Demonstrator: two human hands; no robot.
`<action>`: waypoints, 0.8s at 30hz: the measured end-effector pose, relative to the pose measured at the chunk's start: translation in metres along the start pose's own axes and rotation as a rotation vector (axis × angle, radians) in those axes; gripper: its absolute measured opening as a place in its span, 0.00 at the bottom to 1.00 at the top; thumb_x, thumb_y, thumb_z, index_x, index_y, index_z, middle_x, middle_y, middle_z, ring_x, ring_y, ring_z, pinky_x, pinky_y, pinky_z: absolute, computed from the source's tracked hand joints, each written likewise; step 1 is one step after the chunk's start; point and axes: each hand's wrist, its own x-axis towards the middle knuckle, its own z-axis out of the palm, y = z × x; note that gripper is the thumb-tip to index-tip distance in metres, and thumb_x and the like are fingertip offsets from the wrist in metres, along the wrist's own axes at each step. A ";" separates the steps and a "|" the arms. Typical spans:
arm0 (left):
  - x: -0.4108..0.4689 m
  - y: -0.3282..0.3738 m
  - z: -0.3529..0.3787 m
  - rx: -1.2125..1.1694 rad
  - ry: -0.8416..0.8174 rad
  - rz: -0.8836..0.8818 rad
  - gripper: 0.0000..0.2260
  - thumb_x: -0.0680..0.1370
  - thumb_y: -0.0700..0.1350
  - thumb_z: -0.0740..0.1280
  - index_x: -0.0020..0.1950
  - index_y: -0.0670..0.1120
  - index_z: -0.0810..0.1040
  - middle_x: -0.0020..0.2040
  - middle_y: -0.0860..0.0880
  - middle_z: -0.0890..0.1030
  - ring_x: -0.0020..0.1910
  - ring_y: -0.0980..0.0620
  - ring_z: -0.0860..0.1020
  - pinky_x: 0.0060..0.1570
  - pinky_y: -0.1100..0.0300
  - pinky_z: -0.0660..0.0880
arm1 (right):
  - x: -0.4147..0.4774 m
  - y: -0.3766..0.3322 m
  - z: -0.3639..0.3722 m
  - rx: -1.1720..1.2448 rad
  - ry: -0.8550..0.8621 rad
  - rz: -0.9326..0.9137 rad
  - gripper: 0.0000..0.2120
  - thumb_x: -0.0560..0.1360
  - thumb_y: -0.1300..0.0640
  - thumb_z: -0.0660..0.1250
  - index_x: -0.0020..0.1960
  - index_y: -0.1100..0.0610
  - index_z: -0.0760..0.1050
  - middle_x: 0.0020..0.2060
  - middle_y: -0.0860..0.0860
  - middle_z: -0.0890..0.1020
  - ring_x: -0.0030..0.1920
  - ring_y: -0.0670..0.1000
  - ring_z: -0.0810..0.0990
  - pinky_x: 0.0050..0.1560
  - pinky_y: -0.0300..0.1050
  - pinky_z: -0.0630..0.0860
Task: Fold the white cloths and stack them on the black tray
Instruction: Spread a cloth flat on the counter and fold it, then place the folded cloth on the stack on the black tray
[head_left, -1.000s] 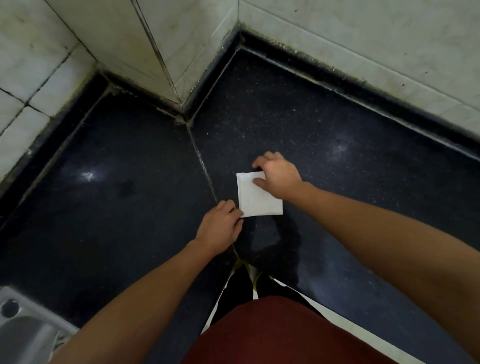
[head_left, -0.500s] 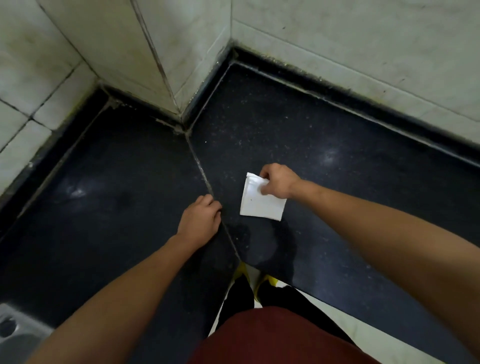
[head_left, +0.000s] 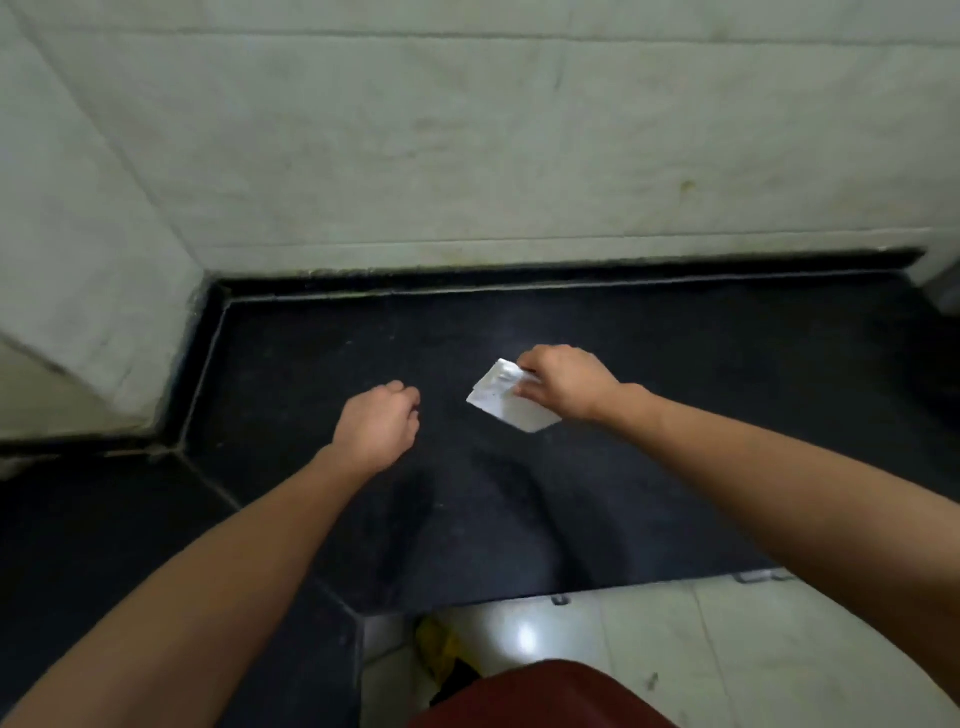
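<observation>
1. The right hand (head_left: 563, 389) has its grip closed on a folded white cloth (head_left: 506, 405), with thumb and fingertips pinching the cloth along its upper right edge.
2. The white cloth is a small flat rectangle, held tilted. One corner points toward the wall and another toward the person. It lies over the middle of the dark worktop (head_left: 623, 322), to the right of centre. I cannot tell whether its lowest corner touches the surface or hangs just above it.
3. The left hand (head_left: 379, 428) is over the worktop, well apart from the cloth and to its left. Its grip is slack, the fingers curl loosely under the palm and it holds nothing.
4. Both forearms are bare and reach in from the bottom corners.
5. The worktop is black speckled stone with a raised dark lip along its back and left sides, where it meets the pale tiled wall (head_left: 467, 156).
6. Beyond the near edge of the worktop lies a glossy light floor (head_left: 701, 649) with a bright reflection on it.
7. A yellow and black thing (head_left: 439, 647) lies on the floor, too blurred to identify.
8. A red garment (head_left: 545, 699) fills the bottom edge.
9. A pale object (head_left: 946, 283) stands at the far right, cut off by the frame.
</observation>
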 end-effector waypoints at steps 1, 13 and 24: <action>0.011 0.022 -0.006 0.023 0.010 0.047 0.09 0.79 0.46 0.60 0.53 0.46 0.78 0.49 0.49 0.78 0.47 0.47 0.78 0.43 0.54 0.75 | -0.017 0.019 -0.007 -0.018 0.030 0.025 0.13 0.78 0.47 0.63 0.50 0.58 0.75 0.48 0.53 0.79 0.48 0.57 0.78 0.43 0.51 0.73; 0.061 0.401 0.001 0.154 0.051 0.607 0.08 0.79 0.48 0.59 0.51 0.46 0.76 0.49 0.47 0.77 0.49 0.44 0.78 0.39 0.53 0.71 | -0.335 0.263 -0.047 -0.117 0.251 0.484 0.11 0.78 0.50 0.62 0.56 0.55 0.75 0.53 0.52 0.78 0.54 0.57 0.77 0.43 0.47 0.68; 0.093 0.713 0.042 0.222 0.054 1.062 0.09 0.79 0.47 0.59 0.52 0.45 0.75 0.50 0.47 0.75 0.49 0.45 0.76 0.38 0.54 0.67 | -0.559 0.443 -0.037 -0.128 0.344 0.946 0.09 0.77 0.52 0.61 0.52 0.55 0.74 0.52 0.55 0.79 0.54 0.60 0.78 0.44 0.49 0.71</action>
